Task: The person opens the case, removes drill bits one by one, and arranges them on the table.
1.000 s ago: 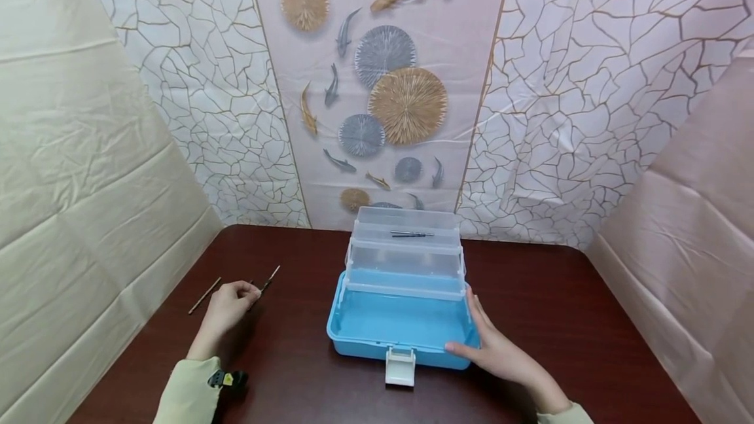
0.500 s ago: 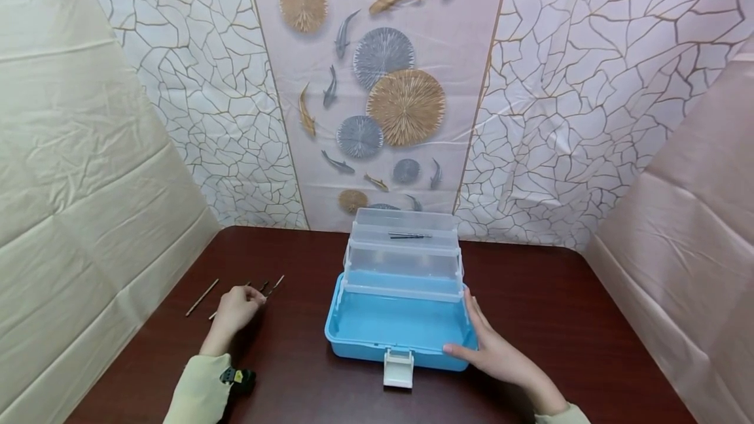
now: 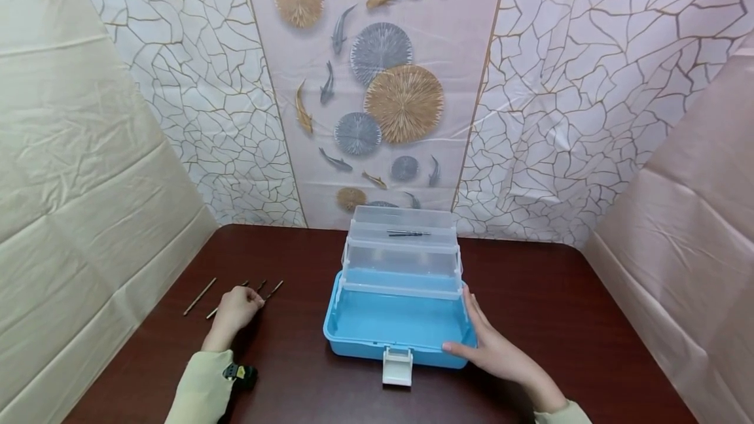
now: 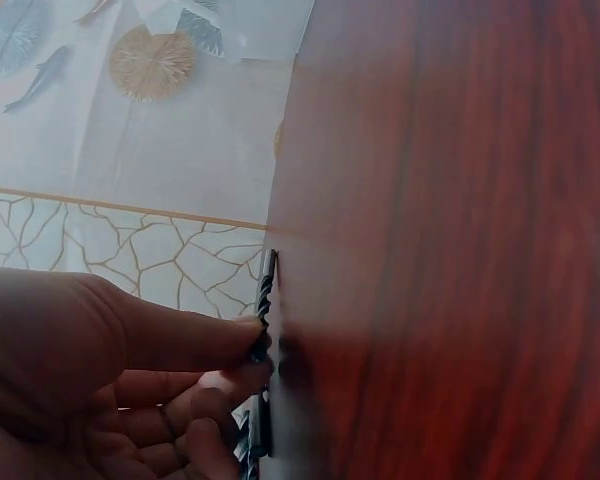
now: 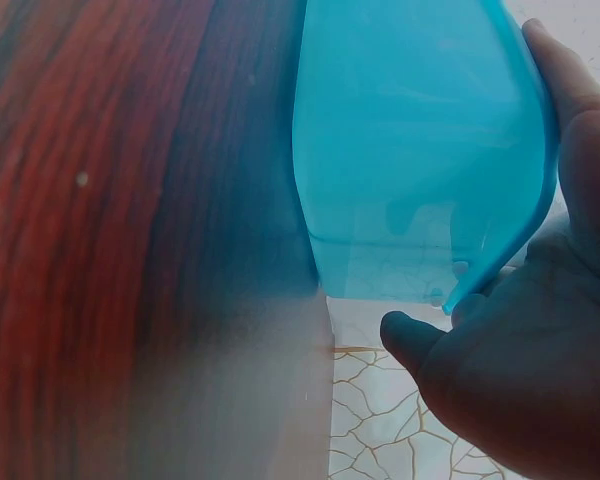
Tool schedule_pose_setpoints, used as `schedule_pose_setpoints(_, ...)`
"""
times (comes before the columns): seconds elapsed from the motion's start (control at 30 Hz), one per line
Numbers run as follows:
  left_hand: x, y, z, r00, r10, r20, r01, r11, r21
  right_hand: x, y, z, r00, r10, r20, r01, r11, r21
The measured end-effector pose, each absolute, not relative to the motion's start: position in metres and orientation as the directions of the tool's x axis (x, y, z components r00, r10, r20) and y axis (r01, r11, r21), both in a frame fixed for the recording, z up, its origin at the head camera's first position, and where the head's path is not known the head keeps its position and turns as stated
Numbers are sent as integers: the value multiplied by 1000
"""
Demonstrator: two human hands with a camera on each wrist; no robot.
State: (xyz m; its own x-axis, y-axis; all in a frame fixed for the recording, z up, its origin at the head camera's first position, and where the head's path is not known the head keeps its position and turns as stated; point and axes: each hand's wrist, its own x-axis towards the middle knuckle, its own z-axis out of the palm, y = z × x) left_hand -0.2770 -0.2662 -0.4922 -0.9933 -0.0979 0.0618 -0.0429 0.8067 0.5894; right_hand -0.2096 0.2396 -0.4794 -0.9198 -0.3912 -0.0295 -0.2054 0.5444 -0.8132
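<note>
In the head view my left hand is low over the left of the table. Its thumb and fingertips pinch the near end of a drill bit; the left wrist view shows the bit's twisted flutes close to the tabletop. Other drill bits lie around that hand: one to its left, others partly hidden beneath it. My right hand rests against the right end of an open blue toolbox, its fingers fairly straight along the side and its thumb on the front rim.
Clear fold-out trays rise at the back of the toolbox, and metal bits lie in the upper one. A white latch hangs off the front. Patterned cloth hangs behind the dark red table.
My left hand has shifted right and slightly nearer with the drill bit, which is lower at the table now. More bits show around it. The right hand stays at the toolbox.
</note>
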Motion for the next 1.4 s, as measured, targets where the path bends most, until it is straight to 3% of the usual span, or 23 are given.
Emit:
schedule_pose_setpoints(0.6, -276, -257, -487, -996, -93, 4, -73, 805, 589, -211, 241, -481, -923, -386, -12, -220, 551, -805)
schedule_pose_setpoints(1.4, -278, -262, -490, -998, -59, 18, -36, 794, 607, -210, 241, -480, -920, -392, -22, -211, 541, -814)
